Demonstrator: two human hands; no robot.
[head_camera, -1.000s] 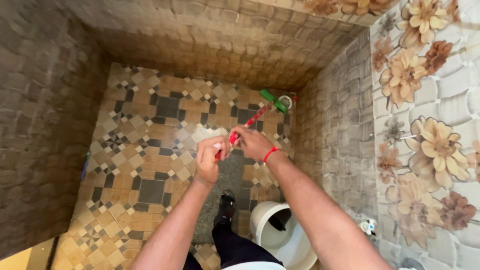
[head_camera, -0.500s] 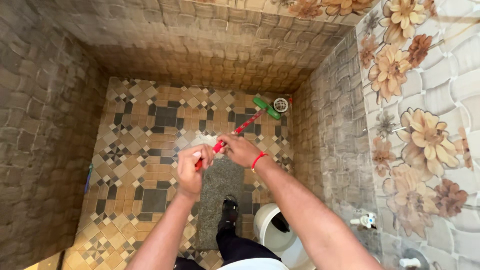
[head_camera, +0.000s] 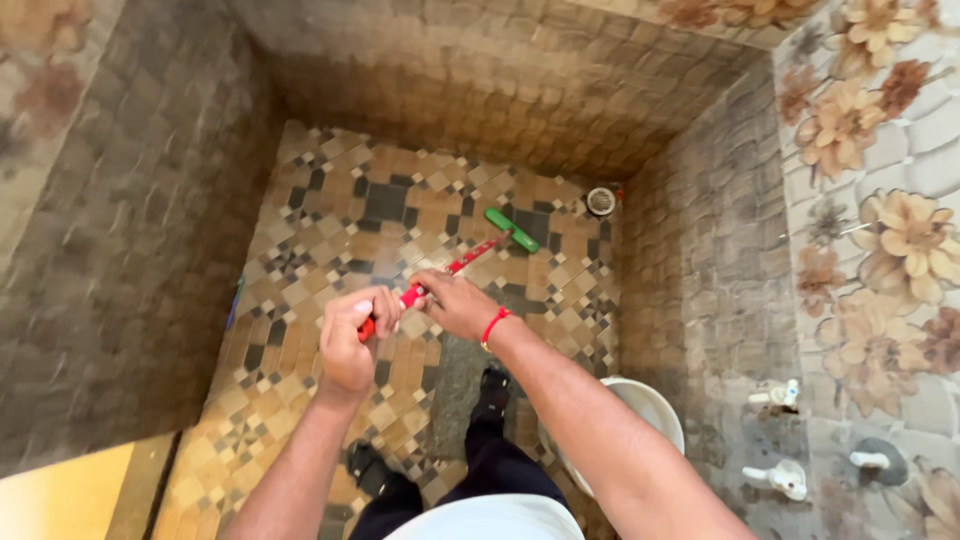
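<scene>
The long-handled brush (head_camera: 470, 258) has a red handle and a green head, and it slants from the hands down toward the patterned tile floor (head_camera: 330, 220), the green head resting on the floor near the far right corner. The left hand (head_camera: 352, 335) is curled shut round the near end of the red handle, fingers wrapped tight. The right hand (head_camera: 458, 303) grips the handle just beyond it, fingers closed over the top, and a red band (head_camera: 493, 327) circles that wrist. The two hands sit just beside each other on the handle.

Close past the green head, a small round drain cover (head_camera: 601, 201) lies in the floor corner by the wall. A white bucket (head_camera: 650, 415) stands at the right, partly hidden behind the right forearm. On the flowered right wall (head_camera: 880, 220), white taps (head_camera: 780, 478) stick out low down. No packages, labels or signs can be made out.
</scene>
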